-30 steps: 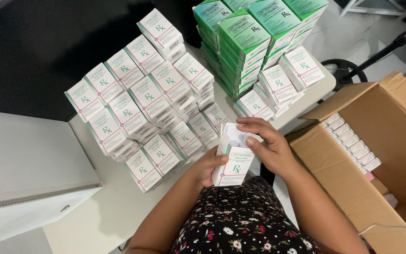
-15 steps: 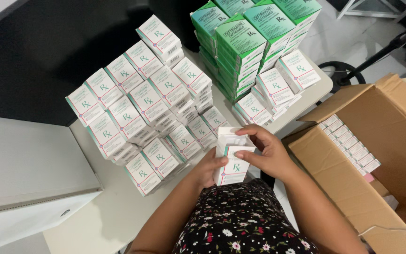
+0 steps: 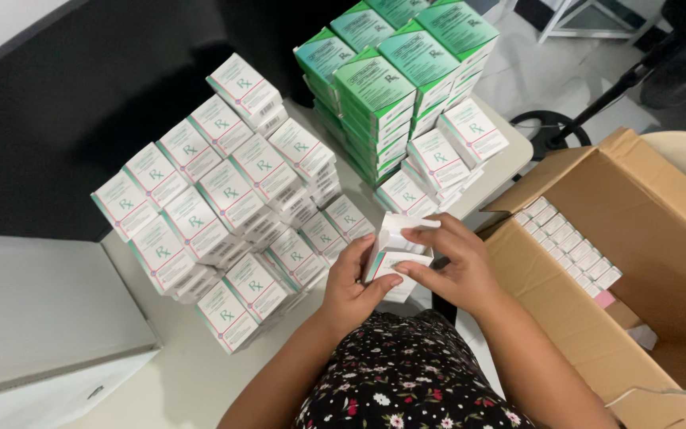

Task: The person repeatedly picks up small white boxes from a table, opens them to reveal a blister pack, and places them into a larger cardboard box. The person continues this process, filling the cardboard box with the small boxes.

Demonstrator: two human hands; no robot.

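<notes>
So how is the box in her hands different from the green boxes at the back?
The held box is white with its top flaps open; the green boxes have green tops and are shut. The held box sits between the left hand and right hand; the green boxes stand stacked on the table. Both are small cartons.

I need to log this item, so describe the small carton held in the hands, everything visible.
The small carton is a white cardboard box with a teal edge stripe and a little pink trim. Its top end flap is open and points away from the person. It is held tilted above the table's near edge, in front of the stacks of like white cartons. The left hand grips its lower left side; the right hand holds the right side, fingertips on the open flap and front face. Its contents are hidden.
</notes>
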